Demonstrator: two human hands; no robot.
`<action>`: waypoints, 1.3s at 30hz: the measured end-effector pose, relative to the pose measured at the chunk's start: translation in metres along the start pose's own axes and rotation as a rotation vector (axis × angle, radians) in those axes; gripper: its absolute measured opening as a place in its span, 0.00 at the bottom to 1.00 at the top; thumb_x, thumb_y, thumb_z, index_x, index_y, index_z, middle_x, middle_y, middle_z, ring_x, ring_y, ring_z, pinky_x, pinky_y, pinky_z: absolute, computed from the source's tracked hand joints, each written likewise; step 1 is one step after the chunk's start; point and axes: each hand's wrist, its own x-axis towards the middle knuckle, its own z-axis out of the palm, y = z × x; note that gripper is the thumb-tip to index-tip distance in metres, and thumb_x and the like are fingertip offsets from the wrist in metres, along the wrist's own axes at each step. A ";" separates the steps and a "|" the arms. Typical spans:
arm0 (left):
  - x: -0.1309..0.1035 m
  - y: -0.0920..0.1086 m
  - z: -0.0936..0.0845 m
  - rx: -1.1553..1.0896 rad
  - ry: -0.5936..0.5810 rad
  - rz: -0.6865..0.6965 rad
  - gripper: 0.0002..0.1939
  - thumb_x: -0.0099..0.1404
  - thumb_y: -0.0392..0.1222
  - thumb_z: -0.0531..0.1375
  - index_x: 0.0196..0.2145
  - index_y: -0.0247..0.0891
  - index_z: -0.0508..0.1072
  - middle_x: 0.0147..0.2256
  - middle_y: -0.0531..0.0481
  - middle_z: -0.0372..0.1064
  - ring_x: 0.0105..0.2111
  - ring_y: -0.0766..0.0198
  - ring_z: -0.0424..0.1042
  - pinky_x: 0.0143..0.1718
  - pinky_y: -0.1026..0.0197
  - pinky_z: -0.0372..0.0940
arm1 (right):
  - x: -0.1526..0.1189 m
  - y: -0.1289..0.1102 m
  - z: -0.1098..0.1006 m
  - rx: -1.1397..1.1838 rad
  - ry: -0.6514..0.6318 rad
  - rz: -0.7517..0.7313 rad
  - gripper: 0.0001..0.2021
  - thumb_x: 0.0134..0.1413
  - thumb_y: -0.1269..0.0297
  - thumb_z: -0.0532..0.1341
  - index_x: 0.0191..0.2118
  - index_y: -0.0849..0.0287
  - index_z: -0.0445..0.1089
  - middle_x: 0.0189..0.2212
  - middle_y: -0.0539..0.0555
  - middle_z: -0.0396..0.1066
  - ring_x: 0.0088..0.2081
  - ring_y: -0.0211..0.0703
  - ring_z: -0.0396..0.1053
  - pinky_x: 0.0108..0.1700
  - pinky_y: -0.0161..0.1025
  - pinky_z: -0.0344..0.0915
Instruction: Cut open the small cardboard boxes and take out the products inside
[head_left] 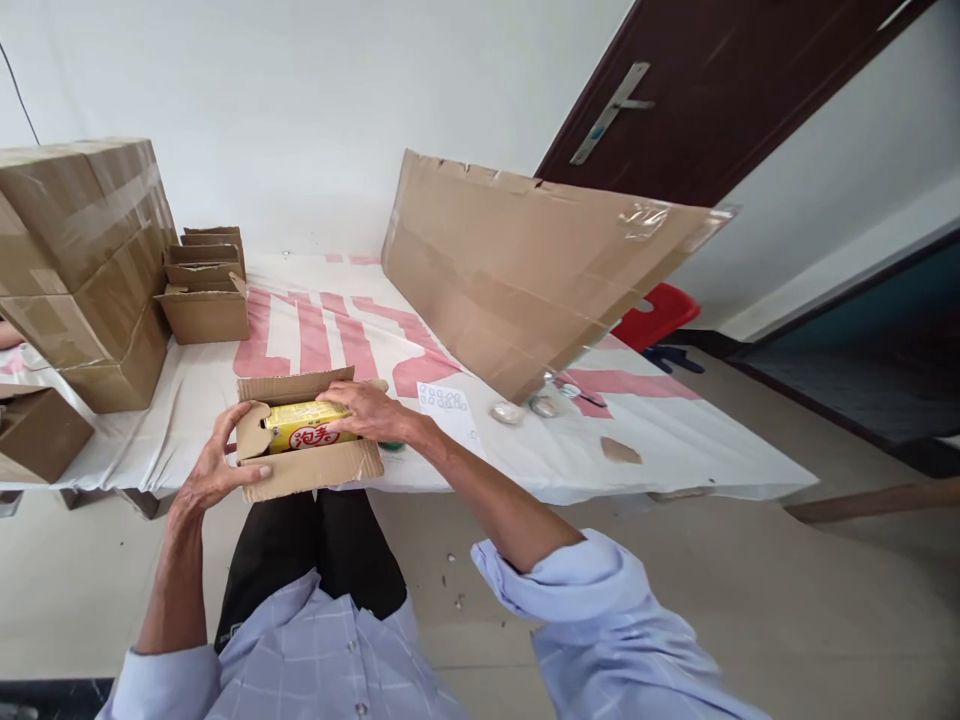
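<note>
A small cardboard box [311,475] with its top flaps raised sits at the table's front edge, close to my body. Inside lies a yellow printed packet [289,428] with red characters on its face. My left hand [214,465] grips the box's left end, thumb along the near flap and fingers at the far side. My right hand [364,410] reaches in from the right, its fingers closed over the packet's right part. That hand hides the packet's right end and part of the box's right side.
Large taped cartons [97,270] are stacked at left, beside several small open boxes [202,305]. A big cardboard sheet [510,260] leans at the back. A printed paper [450,410], tape rolls [508,412] and a cardboard scrap [620,450] lie on the white-and-red table cover [540,465].
</note>
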 end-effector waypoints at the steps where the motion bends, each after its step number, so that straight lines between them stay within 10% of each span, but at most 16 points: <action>1: 0.001 0.000 0.000 -0.008 -0.004 0.003 0.60 0.50 0.65 0.81 0.75 0.50 0.65 0.78 0.37 0.56 0.77 0.29 0.59 0.72 0.32 0.67 | -0.002 0.001 -0.005 0.061 0.035 0.004 0.21 0.65 0.61 0.72 0.61 0.55 0.80 0.55 0.59 0.79 0.53 0.53 0.77 0.59 0.48 0.71; 11: 0.024 -0.004 0.009 -0.042 0.053 -0.065 0.67 0.51 0.65 0.80 0.80 0.50 0.57 0.82 0.35 0.48 0.80 0.26 0.52 0.72 0.26 0.65 | -0.008 0.011 -0.057 0.486 0.339 0.049 0.32 0.58 0.44 0.77 0.61 0.59 0.83 0.58 0.63 0.82 0.57 0.60 0.80 0.60 0.56 0.79; 26: 0.070 -0.003 0.008 0.111 -0.076 0.074 0.41 0.55 0.62 0.77 0.63 0.49 0.74 0.69 0.41 0.63 0.69 0.36 0.67 0.65 0.38 0.71 | 0.015 0.053 -0.035 0.733 0.622 0.164 0.38 0.44 0.34 0.79 0.53 0.59 0.83 0.52 0.62 0.86 0.49 0.58 0.83 0.52 0.53 0.81; 39: 0.107 -0.014 -0.058 0.187 0.206 0.037 0.53 0.42 0.67 0.80 0.61 0.39 0.74 0.63 0.35 0.66 0.67 0.32 0.68 0.63 0.37 0.70 | 0.031 0.023 -0.058 0.758 0.755 0.066 0.36 0.50 0.35 0.77 0.54 0.59 0.84 0.54 0.61 0.86 0.53 0.57 0.81 0.53 0.49 0.79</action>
